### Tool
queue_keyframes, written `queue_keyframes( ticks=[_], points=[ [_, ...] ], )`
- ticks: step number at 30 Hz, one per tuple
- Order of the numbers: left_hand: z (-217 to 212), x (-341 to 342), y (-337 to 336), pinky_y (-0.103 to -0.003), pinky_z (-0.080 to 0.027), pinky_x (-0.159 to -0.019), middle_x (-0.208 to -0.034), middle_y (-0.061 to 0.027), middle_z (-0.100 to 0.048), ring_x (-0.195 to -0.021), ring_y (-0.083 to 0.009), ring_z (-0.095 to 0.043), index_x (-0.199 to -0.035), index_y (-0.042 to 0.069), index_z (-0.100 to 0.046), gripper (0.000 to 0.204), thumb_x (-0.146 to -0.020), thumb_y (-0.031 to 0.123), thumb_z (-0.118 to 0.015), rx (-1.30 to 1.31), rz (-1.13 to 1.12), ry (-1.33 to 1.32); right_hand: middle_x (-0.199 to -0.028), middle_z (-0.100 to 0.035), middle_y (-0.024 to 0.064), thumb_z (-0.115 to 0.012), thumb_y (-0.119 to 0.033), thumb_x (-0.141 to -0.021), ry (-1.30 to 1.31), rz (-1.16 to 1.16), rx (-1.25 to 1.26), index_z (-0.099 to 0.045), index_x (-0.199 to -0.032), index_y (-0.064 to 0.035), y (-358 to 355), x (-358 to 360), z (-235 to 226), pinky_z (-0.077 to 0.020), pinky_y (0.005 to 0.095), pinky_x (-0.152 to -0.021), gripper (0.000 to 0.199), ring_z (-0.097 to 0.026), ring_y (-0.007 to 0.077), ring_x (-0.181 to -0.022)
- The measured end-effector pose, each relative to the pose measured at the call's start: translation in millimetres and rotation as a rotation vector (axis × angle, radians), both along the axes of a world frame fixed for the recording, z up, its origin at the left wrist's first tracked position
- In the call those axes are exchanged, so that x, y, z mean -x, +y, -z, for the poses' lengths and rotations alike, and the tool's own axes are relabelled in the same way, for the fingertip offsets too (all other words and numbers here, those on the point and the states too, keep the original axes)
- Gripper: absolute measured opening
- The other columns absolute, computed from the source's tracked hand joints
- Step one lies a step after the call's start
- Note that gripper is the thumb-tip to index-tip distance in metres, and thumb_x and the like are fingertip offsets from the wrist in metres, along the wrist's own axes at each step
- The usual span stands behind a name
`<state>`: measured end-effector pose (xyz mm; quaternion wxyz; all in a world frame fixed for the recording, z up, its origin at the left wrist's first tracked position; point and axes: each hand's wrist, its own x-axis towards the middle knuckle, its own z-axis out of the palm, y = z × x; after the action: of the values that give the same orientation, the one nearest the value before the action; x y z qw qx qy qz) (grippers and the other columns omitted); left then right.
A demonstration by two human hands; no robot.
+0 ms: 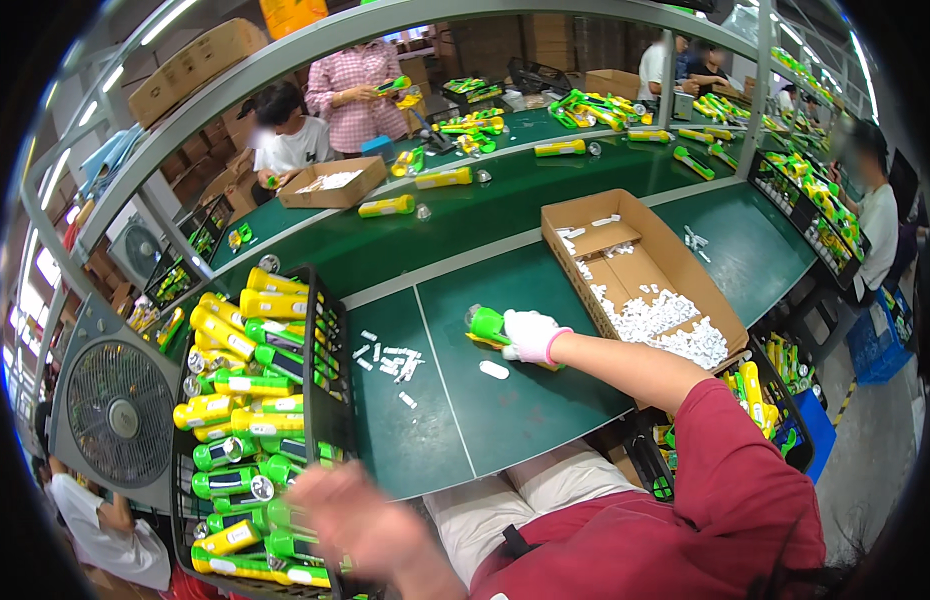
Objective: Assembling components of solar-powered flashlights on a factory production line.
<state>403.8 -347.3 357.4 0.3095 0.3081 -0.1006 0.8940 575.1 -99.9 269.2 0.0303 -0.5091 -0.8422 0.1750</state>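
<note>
My right hand (531, 336), in a white glove with a pink cuff, is closed round a green and yellow flashlight (487, 324) over the green worktable (445, 350). The flashlight's clear head points left and the hand hides much of its body. Just below it on the table lies a small white oval piece (494, 370). My bare left hand (350, 510) is smeared by motion beside the black crate (330, 390). Several yellow and green flashlights (275, 305) fill that crate. Whether the left fingers hold anything cannot be made out.
Small white pieces (395, 362) lie scattered by the crate. An open cardboard box (675, 235) of white pieces stands at the right. Beyond runs a green conveyor (505, 205) carrying flashlights, with people at work behind it. A grey fan (123, 415) stands far left.
</note>
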Motion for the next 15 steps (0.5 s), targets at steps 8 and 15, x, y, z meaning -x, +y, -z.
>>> queue_keyframes(
  ticks=[8,15],
  points=[
    [133.9,-47.6,162.0,-0.036,-0.035,-0.098,-0.123,-0.0108,-0.047,-0.116,-0.0215,-0.044,-0.125,0.004,-0.039,0.046,-0.094,0.037,-0.042,1.166,0.242,0.536,-0.101,-0.056,0.0241,-0.060,-0.048,-0.073,0.545,-0.026,0.208,-0.047,-0.105,0.0019,-4.6,-1.7,-11.5,-0.0450,0.0389,-0.079,0.060,-0.057,0.0356,-0.094],
    [181.2,-22.2,227.1,-0.039,-0.029,-0.103,-0.130,-0.0078,-0.044,-0.121,-0.0227,-0.040,-0.131,0.010,-0.036,0.051,-0.094,0.045,-0.035,0.963,0.639,0.349,-0.089,-0.048,0.0187,-0.051,-0.049,-0.081,0.097,0.015,-0.288,-0.051,-0.098,0.0007,5.7,34.4,15.0,-0.0453,0.0403,-0.072,0.052,-0.054,0.0332,-0.082]
  ],
)
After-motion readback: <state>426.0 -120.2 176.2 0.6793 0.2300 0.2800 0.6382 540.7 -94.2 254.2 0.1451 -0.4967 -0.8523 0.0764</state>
